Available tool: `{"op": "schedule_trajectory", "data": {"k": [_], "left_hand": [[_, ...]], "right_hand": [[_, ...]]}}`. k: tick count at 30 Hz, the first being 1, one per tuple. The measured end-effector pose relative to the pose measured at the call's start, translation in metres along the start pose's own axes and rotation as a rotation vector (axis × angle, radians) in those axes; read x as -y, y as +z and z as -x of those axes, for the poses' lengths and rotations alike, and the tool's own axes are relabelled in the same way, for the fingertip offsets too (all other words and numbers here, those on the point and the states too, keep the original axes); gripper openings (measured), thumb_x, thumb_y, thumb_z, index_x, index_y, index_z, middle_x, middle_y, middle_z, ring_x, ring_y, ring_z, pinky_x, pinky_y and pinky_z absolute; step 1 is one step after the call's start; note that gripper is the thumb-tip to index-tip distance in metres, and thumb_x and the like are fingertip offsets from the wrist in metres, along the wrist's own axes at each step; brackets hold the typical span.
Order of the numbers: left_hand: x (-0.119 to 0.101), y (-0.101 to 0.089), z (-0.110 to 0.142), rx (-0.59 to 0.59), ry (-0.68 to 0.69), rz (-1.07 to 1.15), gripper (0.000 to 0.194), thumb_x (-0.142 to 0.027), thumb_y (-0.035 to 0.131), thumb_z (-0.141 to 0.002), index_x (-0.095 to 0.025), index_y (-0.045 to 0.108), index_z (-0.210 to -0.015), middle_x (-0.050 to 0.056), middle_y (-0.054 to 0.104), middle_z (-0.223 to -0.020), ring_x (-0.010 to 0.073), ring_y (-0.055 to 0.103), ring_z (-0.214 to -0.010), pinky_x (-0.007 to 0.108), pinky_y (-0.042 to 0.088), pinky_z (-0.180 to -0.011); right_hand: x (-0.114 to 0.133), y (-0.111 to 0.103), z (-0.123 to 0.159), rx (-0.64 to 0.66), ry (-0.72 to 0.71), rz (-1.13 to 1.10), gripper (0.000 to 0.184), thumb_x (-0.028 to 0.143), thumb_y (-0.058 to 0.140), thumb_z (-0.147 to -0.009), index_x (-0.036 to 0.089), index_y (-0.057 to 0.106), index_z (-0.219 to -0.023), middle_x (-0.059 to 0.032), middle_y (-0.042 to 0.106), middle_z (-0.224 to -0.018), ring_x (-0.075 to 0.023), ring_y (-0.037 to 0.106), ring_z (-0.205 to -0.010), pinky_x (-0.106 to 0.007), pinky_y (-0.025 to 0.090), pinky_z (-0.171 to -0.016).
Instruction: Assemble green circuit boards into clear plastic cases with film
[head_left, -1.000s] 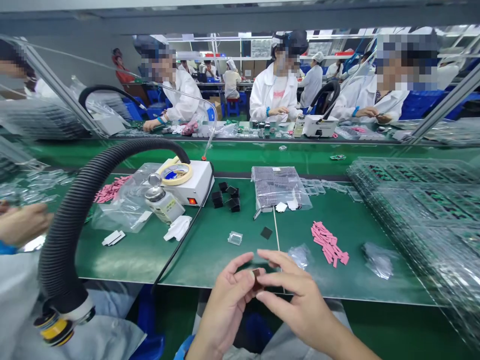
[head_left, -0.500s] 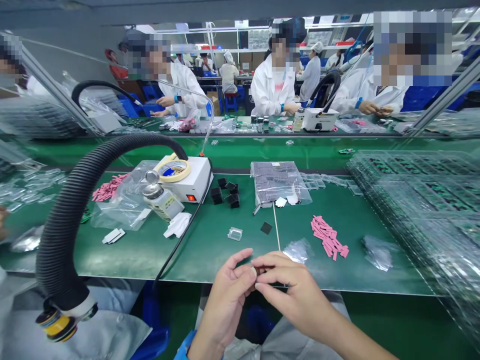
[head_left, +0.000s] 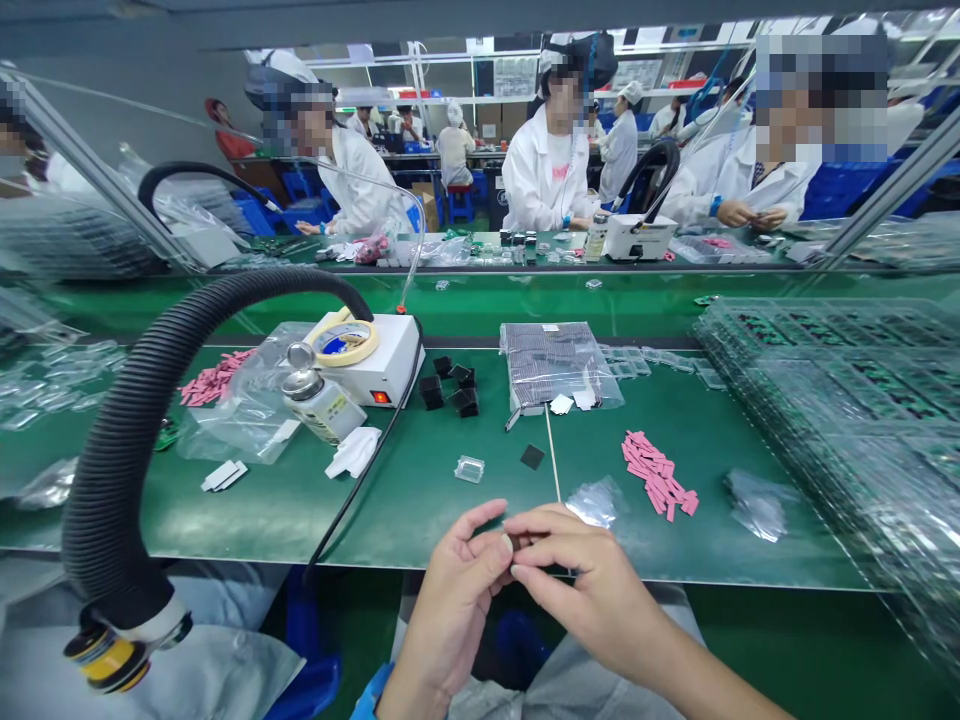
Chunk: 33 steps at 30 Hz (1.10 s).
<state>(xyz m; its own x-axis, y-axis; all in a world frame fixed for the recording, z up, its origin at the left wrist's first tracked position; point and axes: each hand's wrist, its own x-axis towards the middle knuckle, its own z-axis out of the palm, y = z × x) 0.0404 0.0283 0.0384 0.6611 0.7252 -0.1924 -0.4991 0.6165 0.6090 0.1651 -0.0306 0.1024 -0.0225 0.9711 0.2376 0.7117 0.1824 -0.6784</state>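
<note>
Green assembly bench (head_left: 420,520), factory line. Left hand (head_left: 457,590) and right hand (head_left: 600,590) close together above bench front edge, fingertips in narrow pinch on small dark part (head_left: 523,540), mostly hidden. Nearby on bench: clear plastic cover (head_left: 469,469), black square pad (head_left: 532,457), pink strips (head_left: 652,487) in loose pile.

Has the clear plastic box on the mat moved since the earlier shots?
No. The clear box sits just as far left of the black square as before; only the camera view has shifted.
</note>
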Motion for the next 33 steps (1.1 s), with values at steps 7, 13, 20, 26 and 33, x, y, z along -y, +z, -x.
{"op": "schedule_trajectory", "data": {"k": [7,13,20,26,33], "left_hand": [[0.001,0.0,0.0,-0.007,0.002,-0.007,0.055,-0.028,0.068,-0.078,-0.014,0.042,-0.124,0.006,0.069,-0.083,0.0147,0.062,-0.079,0.029,0.045,-0.079],[0.001,-0.001,0.0,-0.012,-0.001,-0.007,0.054,-0.027,0.068,-0.078,-0.014,0.042,-0.123,0.005,0.068,-0.082,0.0133,0.061,-0.077,0.028,0.045,-0.077],[0.002,-0.001,0.0,-0.029,0.01,0.027,0.051,-0.026,0.069,-0.077,-0.014,0.046,-0.121,0.003,0.066,-0.078,0.0131,0.061,-0.077,0.028,0.047,-0.077],[0.003,-0.001,0.001,-0.018,0.013,0.085,0.047,-0.02,0.068,-0.078,-0.015,0.047,-0.119,-0.002,0.064,-0.072,0.0086,0.059,-0.07,0.022,0.046,-0.072],[0.005,-0.001,0.0,0.074,-0.036,0.119,0.045,-0.022,0.062,-0.082,-0.011,0.043,-0.121,0.013,0.069,-0.094,0.0172,0.065,-0.084,0.028,0.05,-0.077]], "right_hand": [[0.0,-0.001,0.0,0.015,0.025,-0.005,0.02,0.013,0.054,-0.082,0.023,0.067,-0.071,0.0009,0.065,-0.108,-0.0113,0.058,-0.098,-0.027,0.052,-0.085],[-0.001,0.001,0.0,0.016,0.021,0.0,0.021,0.01,0.054,-0.081,0.022,0.067,-0.069,0.0004,0.066,-0.107,-0.0118,0.058,-0.097,-0.028,0.053,-0.085],[0.001,0.002,0.001,-0.021,-0.037,0.054,0.02,0.011,0.053,-0.082,0.022,0.068,-0.075,-0.0014,0.066,-0.105,-0.0118,0.059,-0.095,-0.026,0.055,-0.081],[-0.005,0.018,0.01,-0.256,-0.396,0.376,0.023,0.0,0.05,-0.078,0.014,0.064,-0.089,-0.0086,0.062,-0.109,-0.016,0.055,-0.1,-0.032,0.054,-0.084],[-0.015,0.025,0.008,-0.371,0.226,-0.149,0.013,0.019,0.056,-0.077,0.017,0.063,-0.066,-0.0069,0.069,-0.1,-0.0172,0.065,-0.092,-0.029,0.056,-0.077]]}}
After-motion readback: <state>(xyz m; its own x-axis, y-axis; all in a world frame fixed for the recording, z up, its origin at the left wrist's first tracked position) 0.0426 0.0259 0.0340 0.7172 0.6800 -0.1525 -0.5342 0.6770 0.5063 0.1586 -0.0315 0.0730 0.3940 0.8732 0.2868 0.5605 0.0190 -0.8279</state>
